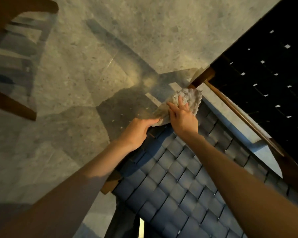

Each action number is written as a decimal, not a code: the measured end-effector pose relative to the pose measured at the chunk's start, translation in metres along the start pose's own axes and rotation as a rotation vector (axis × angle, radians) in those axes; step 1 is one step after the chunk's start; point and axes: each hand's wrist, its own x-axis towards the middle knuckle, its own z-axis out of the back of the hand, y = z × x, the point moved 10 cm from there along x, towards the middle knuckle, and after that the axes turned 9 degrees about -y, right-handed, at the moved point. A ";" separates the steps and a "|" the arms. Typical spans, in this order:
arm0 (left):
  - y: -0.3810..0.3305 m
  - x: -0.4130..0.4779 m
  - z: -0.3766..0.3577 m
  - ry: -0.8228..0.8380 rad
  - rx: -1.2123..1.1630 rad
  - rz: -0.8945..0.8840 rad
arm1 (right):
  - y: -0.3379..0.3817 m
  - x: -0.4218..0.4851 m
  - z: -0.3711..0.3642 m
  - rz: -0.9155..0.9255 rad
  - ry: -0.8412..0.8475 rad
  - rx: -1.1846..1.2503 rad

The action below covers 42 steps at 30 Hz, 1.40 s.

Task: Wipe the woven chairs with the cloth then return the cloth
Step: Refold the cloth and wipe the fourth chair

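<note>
Pinching the cloth (187,100), left hand (138,129); right hand (182,115) presses it flat-fingered.

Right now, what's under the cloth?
The pale grey nubbly cloth lies on the dark woven chair seat's far corner; weave beneath is covered. Right hand presses it.

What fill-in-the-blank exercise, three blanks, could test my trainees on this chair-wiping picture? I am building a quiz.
1. The right hand presses its straight fingers flat on the ____.
2. The left hand grips the cloth's near ____.
3. The cloth lies at the corner of the woven ____ of the chair.

Missing words: cloth; end; seat
</note>
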 end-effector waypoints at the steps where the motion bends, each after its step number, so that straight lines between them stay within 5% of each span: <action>1: 0.004 -0.011 0.003 -0.011 0.000 -0.002 | 0.007 -0.010 -0.003 0.012 0.017 0.000; 8: 0.015 -0.103 0.036 -0.096 -0.084 0.024 | 0.057 -0.090 -0.027 0.086 0.131 -0.006; 14: 0.050 -0.187 0.054 -0.171 -0.265 0.215 | 0.101 -0.157 -0.046 0.174 0.189 0.003; 20: 0.083 -0.255 0.048 -0.218 -0.221 0.241 | 0.138 -0.198 -0.042 0.413 0.186 0.021; 26: 0.080 -0.246 0.045 -0.361 -0.311 0.307 | 0.120 -0.174 -0.048 0.614 0.248 0.003; 31: 0.068 -0.217 0.013 -0.281 -0.513 0.375 | 0.123 -0.180 -0.061 0.687 0.124 -0.076; 36: 0.068 -0.220 0.022 -0.508 -0.470 0.318 | 0.128 -0.174 -0.050 0.733 0.028 0.080; 42: 0.062 -0.233 0.025 -0.794 -0.386 0.458 | 0.134 -0.175 -0.032 0.786 -0.001 0.232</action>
